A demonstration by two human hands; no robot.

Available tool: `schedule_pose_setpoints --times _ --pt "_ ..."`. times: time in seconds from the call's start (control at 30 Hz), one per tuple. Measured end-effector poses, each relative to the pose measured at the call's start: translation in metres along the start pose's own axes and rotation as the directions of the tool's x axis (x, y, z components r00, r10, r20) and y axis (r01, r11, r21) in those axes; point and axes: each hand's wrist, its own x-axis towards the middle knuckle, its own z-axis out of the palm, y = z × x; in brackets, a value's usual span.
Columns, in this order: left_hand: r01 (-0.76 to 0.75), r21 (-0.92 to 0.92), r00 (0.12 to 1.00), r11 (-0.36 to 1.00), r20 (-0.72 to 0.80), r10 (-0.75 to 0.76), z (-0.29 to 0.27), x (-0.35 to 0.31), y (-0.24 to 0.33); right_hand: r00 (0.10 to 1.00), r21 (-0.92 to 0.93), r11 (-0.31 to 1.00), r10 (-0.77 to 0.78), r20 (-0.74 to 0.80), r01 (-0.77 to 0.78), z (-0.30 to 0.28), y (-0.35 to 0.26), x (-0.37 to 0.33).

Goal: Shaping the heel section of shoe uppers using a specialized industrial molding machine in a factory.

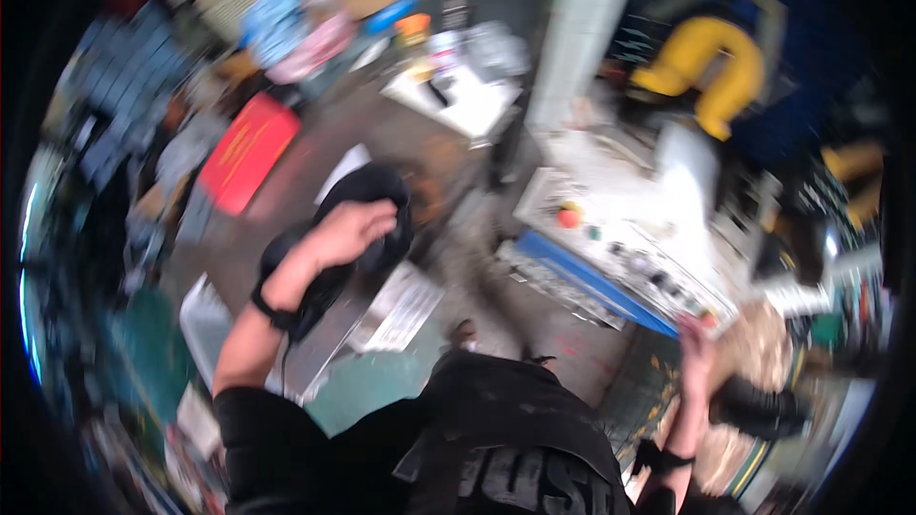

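My left hand (348,232) lies bent-fingered over a dark, rounded black item (393,193) on the brown worktable (367,113). The item's exact kind is blurred. More black material (320,300) shows beneath my left wrist. At the near right corner of a white control panel (625,248), my right hand (697,348) is raised with fingers stretched out and blurred, close to a red button (708,319). Nothing shows in its grasp, and I cannot tell whether it touches the panel.
A red rectangular piece (250,153) lies on the table's left part. Behind are a white board (463,100) with small containers and a clear plastic bag (496,50). A yellow curved part (711,62) rises above the machine. A black item (763,407) rests on brown wrapping (759,343).
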Motion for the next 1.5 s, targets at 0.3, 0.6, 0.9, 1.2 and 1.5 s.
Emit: schedule_pose_setpoints --times 0.3,0.6,0.9,1.2,1.5 --pt "0.051 -0.723 0.782 0.689 0.459 0.423 0.117 0.128 0.256 0.878 0.117 0.954 -0.300 0.373 0.277 0.021 -0.059 -0.006" --pt "-0.776 -0.473 0.478 0.419 -0.006 0.879 0.122 0.262 0.461 0.917 0.521 0.784 -0.149 -0.370 0.337 -0.174 -0.045 0.061" --pt "-0.240 -0.771 0.876 0.590 0.090 0.475 0.165 0.379 0.554 0.960 0.905 0.351 0.053 -0.277 0.241 -0.234 -0.031 0.202" --pt "-0.523 -0.628 0.788 0.576 -0.100 0.607 0.184 0.376 0.534 0.973 0.973 0.065 0.089 0.213 -0.219 -0.189 0.019 0.071" --pt "-0.845 -0.275 0.534 0.459 -0.388 0.751 0.199 0.352 0.522 0.929 0.996 -0.073 0.364 0.073 -0.050 -0.107 0.051 0.085"
